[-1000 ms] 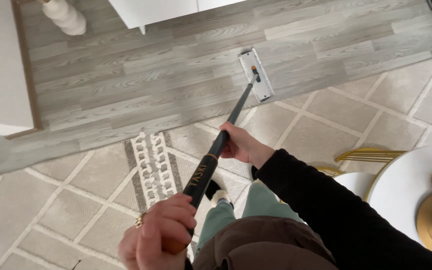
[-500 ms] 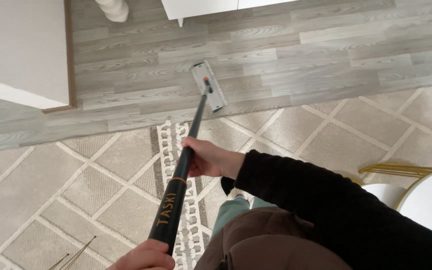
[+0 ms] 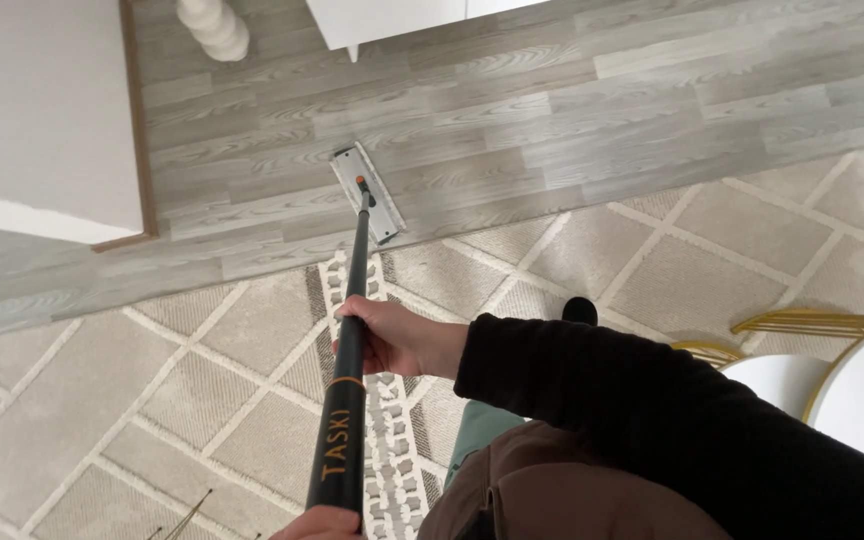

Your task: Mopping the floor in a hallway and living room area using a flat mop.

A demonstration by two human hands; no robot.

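My right hand [image 3: 392, 338], in a black sleeve, grips the middle of a long black mop handle [image 3: 350, 330]. My left hand [image 3: 320, 523] holds the handle's top end at the bottom edge of the picture, only partly in view. The handle runs up to a flat grey mop head [image 3: 367, 192] lying on the grey wood-look floor [image 3: 552, 110], just past the edge of the beige diamond-pattern rug [image 3: 152, 400]. A black shoe tip [image 3: 579, 310] shows on the rug behind my right arm.
A white cabinet side with a brown edge [image 3: 42, 110] stands at the left. A white turned furniture leg [image 3: 214, 28] and a white cabinet [image 3: 402, 15] are at the top. Gold-framed white chairs [image 3: 832, 370] are at the right.
The mop head has slid left along the wood floor near the rug's edge. My left hand has dropped almost out of view at the bottom.
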